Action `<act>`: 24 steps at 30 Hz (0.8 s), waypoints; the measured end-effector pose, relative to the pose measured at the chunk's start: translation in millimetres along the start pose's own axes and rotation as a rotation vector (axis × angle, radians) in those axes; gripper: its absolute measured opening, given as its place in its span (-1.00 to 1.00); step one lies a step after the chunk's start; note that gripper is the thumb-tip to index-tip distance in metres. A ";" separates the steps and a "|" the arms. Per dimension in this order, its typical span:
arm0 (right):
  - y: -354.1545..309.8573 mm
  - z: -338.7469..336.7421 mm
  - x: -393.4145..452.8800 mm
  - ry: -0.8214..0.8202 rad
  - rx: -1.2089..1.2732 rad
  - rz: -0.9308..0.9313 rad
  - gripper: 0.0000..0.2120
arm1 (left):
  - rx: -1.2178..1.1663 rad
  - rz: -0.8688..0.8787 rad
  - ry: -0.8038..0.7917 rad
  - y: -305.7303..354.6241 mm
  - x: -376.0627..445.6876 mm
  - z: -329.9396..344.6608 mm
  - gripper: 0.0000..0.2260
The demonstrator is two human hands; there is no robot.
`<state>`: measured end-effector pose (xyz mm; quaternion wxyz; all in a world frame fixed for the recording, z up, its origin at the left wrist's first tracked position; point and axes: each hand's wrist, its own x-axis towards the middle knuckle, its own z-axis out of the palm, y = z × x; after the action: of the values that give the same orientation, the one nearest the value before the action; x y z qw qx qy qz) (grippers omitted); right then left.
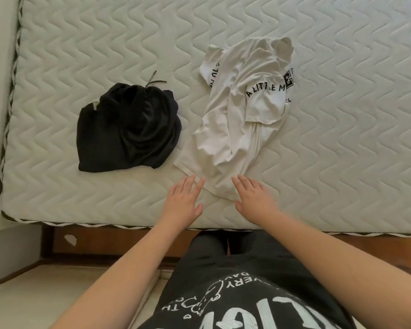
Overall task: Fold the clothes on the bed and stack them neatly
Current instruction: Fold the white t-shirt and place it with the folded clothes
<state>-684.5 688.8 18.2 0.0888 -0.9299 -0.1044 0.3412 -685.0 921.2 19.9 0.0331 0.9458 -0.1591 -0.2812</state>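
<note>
A crumpled white T-shirt [237, 119] with black lettering lies on the bed [342, 91], near its middle. Left of it sits a bunched black garment [128, 129] with a drawstring at its top. My left hand [183, 200] reaches over the mattress with straight fingers, its tips at the shirt's near left hem. My right hand [252, 198] is also stretched flat, fingers spread, beside the shirt's near right edge. Neither hand holds anything.
The mattress has a quilted zigzag cover; its near edge [128, 225] runs just behind my wrists and its left edge [12, 79] meets a pale wall. A brown wooden bed frame [105, 241] and light floor lie below.
</note>
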 end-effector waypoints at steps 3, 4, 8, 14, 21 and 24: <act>6.1 23.5 15.7 -0.064 0.015 0.026 -0.36 | 0.026 -0.005 -0.088 -2.6 16.7 22.0 -0.32; 6.7 29.8 21.4 -0.080 0.022 0.027 -0.36 | 0.025 -0.004 -0.112 -1.9 22.8 28.3 -0.31; 5.4 51.5 48.0 -0.127 0.014 -0.011 -0.36 | 0.019 0.037 -0.169 4.0 56.2 54.0 -0.31; 6.7 92.1 91.3 -0.140 -0.088 -0.091 -0.35 | 0.167 0.190 -0.168 4.2 113.7 98.8 -0.40; 2.1 129.2 128.8 -0.072 -0.289 -0.059 -0.37 | 0.176 0.169 0.003 -22.1 149.3 132.1 -0.60; 5.8 118.3 136.7 0.129 -0.228 -0.132 -0.81 | 0.148 0.211 0.104 -23.0 163.8 124.3 -0.85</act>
<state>-659.1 729.2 -156.3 0.0111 -0.9451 -0.1975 0.2600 -616.3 894.0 -173.3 0.0008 0.9370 -0.2762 -0.2139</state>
